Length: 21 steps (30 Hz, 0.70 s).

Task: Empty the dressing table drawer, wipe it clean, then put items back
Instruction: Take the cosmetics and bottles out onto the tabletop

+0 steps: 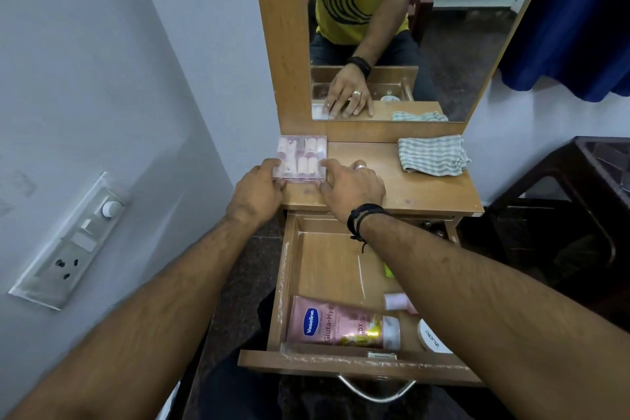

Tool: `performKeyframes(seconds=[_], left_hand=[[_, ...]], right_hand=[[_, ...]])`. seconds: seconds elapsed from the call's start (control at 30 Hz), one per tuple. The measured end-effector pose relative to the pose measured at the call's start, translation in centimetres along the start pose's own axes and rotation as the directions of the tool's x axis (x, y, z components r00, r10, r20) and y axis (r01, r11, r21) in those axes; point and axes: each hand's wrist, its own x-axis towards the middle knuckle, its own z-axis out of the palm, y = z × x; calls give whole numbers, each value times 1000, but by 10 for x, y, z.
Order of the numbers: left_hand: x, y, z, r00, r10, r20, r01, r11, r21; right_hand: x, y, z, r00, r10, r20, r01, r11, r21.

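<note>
Both hands, left hand (257,189) and right hand (353,187), grip a clear box (301,157) on the wooden tabletop (409,191); striped cloth (431,155) nearby.

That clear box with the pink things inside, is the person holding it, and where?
Yes. Both hands grip the clear box at its near corners on the tabletop: left hand on the left, right hand on the right.

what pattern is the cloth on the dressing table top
Grey and white stripes; the cloth shows best in the head view.
</note>
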Motion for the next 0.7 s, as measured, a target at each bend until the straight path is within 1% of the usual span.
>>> performKeyframes(seconds=[0.33,0.4,0.47,0.5,0.53,0.6,0.63,0.67,0.7], left_hand=[[-3,4,0,1000,-11,11,11,1000,14],[-6,6,-2,1000,-3,-3,3,999,41],[-11,8,-3,999,7,-36,-2,993,122],[-19,12,-3,998,48,-49,-38,981,189],[-27,15,-3,991,119,-66,-98,962,255],[-42,24,0,949,306,-80,-267,909,321],[-54,30,3,923,380,-60,-342,883,321],[-58,35,2,906,424,-15,-398,862,313],[-70,39,8,896,440,65,-439,851,286]], right_hand=[[-5,-1,-3,1000,-12,-25,13,1000,28],[-7,0,-6,1000,-20,-12,21,997,72],[-9,3,-10,999,-35,-1,35,987,155],[-13,8,-13,999,-52,-3,51,979,198],[-20,12,-16,997,-73,-15,74,967,243],[-32,18,-22,991,-130,-40,136,943,304],[-45,23,-24,986,-161,-35,164,934,319],[-51,24,-26,979,-201,-22,198,927,318],[-64,30,-25,972,-234,22,217,929,300]])
